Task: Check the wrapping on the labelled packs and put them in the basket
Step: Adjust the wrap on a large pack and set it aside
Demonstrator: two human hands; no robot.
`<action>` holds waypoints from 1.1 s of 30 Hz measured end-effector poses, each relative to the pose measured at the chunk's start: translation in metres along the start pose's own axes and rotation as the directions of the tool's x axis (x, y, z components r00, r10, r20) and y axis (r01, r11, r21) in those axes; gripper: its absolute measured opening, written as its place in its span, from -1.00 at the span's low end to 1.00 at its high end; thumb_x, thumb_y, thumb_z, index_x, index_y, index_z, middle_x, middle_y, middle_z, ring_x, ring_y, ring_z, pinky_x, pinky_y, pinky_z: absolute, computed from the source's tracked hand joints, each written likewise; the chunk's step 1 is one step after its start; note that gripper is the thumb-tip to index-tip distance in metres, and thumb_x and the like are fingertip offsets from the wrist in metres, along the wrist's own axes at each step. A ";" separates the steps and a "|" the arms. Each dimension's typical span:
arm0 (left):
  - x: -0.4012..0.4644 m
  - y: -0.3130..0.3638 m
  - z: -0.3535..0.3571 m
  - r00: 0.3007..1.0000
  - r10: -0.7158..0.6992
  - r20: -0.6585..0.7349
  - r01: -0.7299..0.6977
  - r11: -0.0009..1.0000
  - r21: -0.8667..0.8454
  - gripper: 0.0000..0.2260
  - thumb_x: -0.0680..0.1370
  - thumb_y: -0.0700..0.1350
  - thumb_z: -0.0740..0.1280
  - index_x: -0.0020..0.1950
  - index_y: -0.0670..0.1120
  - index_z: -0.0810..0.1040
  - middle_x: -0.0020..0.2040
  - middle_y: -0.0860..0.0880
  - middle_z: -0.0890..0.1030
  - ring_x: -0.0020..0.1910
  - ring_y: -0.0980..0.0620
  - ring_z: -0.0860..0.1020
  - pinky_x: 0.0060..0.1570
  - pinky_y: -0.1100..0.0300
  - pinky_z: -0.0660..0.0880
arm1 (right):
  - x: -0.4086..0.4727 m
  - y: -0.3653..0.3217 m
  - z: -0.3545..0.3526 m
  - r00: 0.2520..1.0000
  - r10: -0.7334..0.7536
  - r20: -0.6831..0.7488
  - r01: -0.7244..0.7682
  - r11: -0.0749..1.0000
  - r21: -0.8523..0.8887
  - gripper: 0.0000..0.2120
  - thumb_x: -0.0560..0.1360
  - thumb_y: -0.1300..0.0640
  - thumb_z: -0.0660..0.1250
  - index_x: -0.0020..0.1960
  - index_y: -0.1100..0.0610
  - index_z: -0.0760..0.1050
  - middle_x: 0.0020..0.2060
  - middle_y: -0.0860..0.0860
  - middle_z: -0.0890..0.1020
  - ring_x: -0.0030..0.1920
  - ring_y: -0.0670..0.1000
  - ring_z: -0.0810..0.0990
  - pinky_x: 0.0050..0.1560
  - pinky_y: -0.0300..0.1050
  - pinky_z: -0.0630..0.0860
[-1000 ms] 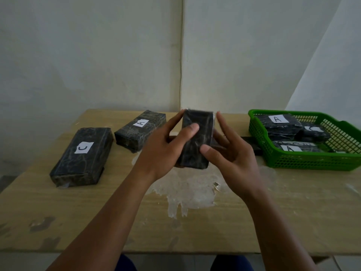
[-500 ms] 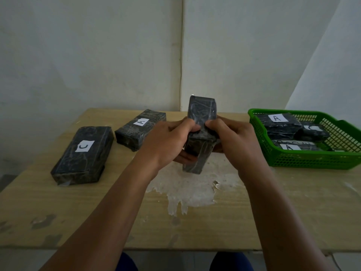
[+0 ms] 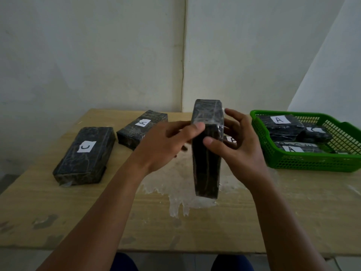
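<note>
I hold a black plastic-wrapped pack (image 3: 207, 151) upright on its narrow edge above the middle of the table, its label turned out of sight. My left hand (image 3: 166, 143) grips its left side, thumb on the near face. My right hand (image 3: 236, 145) holds the right side, thumb pressed on the front, fingers spread behind. A pack marked C (image 3: 86, 155) and a pack marked A (image 3: 142, 128) lie flat on the left. The green basket (image 3: 312, 161) at the right holds three labelled packs (image 3: 281, 124).
Another labelled pack (image 3: 231, 142) lies on the table behind my right hand, mostly hidden. A white dried stain (image 3: 175, 194) spreads over the wooden table (image 3: 58, 216) under the held pack. The walls stand close behind the table's far edge.
The pack has been turned in my hands from a tilted flat hold to standing on edge. My right fingers have opened out behind it.
</note>
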State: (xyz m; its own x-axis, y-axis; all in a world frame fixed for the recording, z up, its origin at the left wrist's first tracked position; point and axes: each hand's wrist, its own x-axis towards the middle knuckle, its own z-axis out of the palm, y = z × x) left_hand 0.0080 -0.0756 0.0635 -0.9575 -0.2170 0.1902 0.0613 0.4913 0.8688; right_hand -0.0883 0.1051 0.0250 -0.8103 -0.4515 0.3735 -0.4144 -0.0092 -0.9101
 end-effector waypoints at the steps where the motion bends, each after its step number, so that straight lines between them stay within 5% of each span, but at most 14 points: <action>1: 0.001 -0.004 -0.001 1.000 0.010 0.003 -0.010 1.000 0.026 -0.67 0.44 0.46 0.30 0.06 0.35 0.66 0.06 0.25 0.73 0.07 0.24 0.68 0.11 0.07 0.60 | 0.000 0.000 -0.002 1.000 -0.001 0.010 0.001 1.000 0.005 0.00 0.22 -0.27 0.61 0.57 -0.10 0.30 0.37 -0.07 0.59 0.35 -0.10 0.61 0.32 0.06 0.62; 4: 0.008 -0.018 -0.002 0.998 0.025 0.051 -0.022 0.999 -0.045 -0.46 0.35 0.34 0.43 0.28 0.21 0.52 0.31 0.20 0.63 0.36 0.21 0.55 0.40 -0.10 0.49 | -0.002 0.000 0.000 0.998 -0.031 0.054 0.031 1.000 0.007 0.04 0.24 -0.22 0.62 0.63 -0.07 0.28 0.36 -0.07 0.61 0.35 -0.12 0.61 0.28 -0.01 0.65; 10: 0.007 -0.032 -0.001 0.990 0.140 0.033 -0.135 0.985 -0.108 -0.25 0.40 0.12 0.54 0.56 0.16 0.37 0.42 0.12 0.58 0.40 0.11 0.57 0.37 -0.16 0.54 | -0.002 0.003 -0.001 0.993 -0.064 0.099 0.063 0.998 0.013 0.00 0.27 -0.13 0.66 0.60 -0.05 0.30 0.39 -0.10 0.58 0.38 -0.07 0.59 0.31 0.14 0.63; 18: 0.006 -0.034 0.001 0.979 0.202 -0.006 -0.202 0.973 -0.109 -0.31 0.48 0.11 0.51 0.57 0.01 0.39 0.41 0.02 0.60 0.41 0.01 0.57 0.35 -0.19 0.54 | 0.000 0.003 -0.003 0.990 -0.067 0.125 0.063 0.997 0.041 -0.02 0.26 -0.12 0.64 0.59 -0.03 0.31 0.38 -0.07 0.60 0.37 -0.08 0.61 0.32 0.10 0.63; 26: 0.018 -0.015 0.007 0.984 -0.034 -0.174 -0.021 0.951 -0.308 -0.44 0.48 0.38 0.31 0.24 -0.02 0.65 0.10 -0.01 0.74 0.09 0.04 0.72 0.16 -0.04 0.62 | -0.006 0.015 0.007 0.937 0.087 0.337 -0.063 0.995 -0.082 0.22 0.23 -0.26 0.65 0.68 -0.31 -0.02 0.54 -0.11 0.44 0.50 -0.10 0.47 0.47 0.17 0.49; 33: 0.017 -0.021 0.012 0.994 -0.111 -0.012 0.104 0.958 -0.267 -0.30 0.36 0.38 0.48 0.45 0.17 0.51 0.26 0.11 0.70 0.21 0.08 0.69 0.33 -0.14 0.55 | -0.004 0.019 0.013 0.956 0.258 0.139 -0.277 0.950 0.142 0.06 0.21 -0.18 0.62 0.63 -0.12 0.26 0.37 0.03 0.62 0.29 0.02 0.67 0.28 0.12 0.63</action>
State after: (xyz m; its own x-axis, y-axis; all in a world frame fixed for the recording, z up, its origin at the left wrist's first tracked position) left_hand -0.0132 -0.0798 0.0437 -0.9549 -0.2801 0.0983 0.0349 0.2228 0.9742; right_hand -0.0878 0.0945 0.0038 -0.8243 -0.5578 0.0971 -0.1099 -0.0106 -0.9939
